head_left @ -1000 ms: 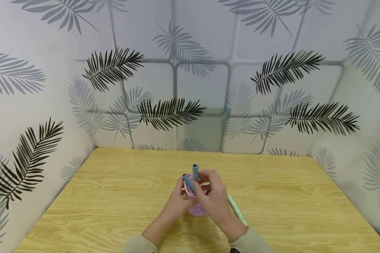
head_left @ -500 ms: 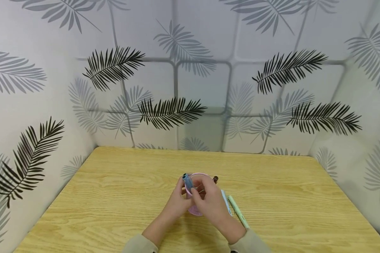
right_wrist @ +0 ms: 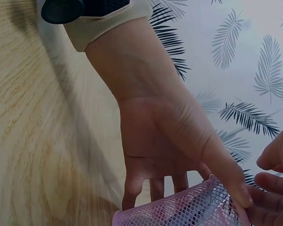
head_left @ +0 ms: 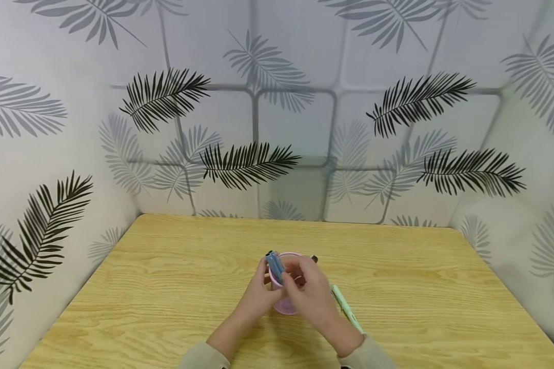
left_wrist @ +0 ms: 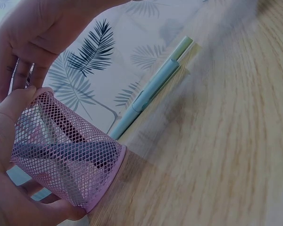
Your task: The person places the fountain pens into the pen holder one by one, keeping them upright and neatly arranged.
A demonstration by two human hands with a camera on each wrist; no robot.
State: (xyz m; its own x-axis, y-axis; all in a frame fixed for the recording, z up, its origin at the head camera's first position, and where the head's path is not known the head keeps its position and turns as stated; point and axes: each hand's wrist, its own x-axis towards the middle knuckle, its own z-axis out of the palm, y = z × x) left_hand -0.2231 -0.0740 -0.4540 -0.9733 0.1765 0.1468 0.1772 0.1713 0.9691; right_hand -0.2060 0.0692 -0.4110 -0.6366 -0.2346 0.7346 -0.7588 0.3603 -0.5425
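Observation:
A pink mesh pen holder (left_wrist: 61, 155) stands on the table with several pens inside. My left hand (head_left: 254, 296) grips it from the left, thumb near the rim in the left wrist view. Blue pens (head_left: 276, 267) lean against the holder's left rim, side by side. My right hand (head_left: 311, 292) is at the opening, its thumb tip beside the blue pens. In the right wrist view its thumb reaches the rim and its other fingers pass behind the mesh; whether they pinch anything is hidden. A dark-ended pen (head_left: 314, 259) shows behind the right hand.
Right of the holder, a light green pen (head_left: 346, 310) lies on the wooden table (head_left: 166, 287). A light blue pen (left_wrist: 153, 89) lies beside it in the left wrist view. Leaf-patterned walls (head_left: 295, 128) border the table's back and sides.
The upright blue pen near my right hand has come down beside the other blue one at the left rim. My right hand first lowered, then shifted slightly right, hiding the light blue pen again.

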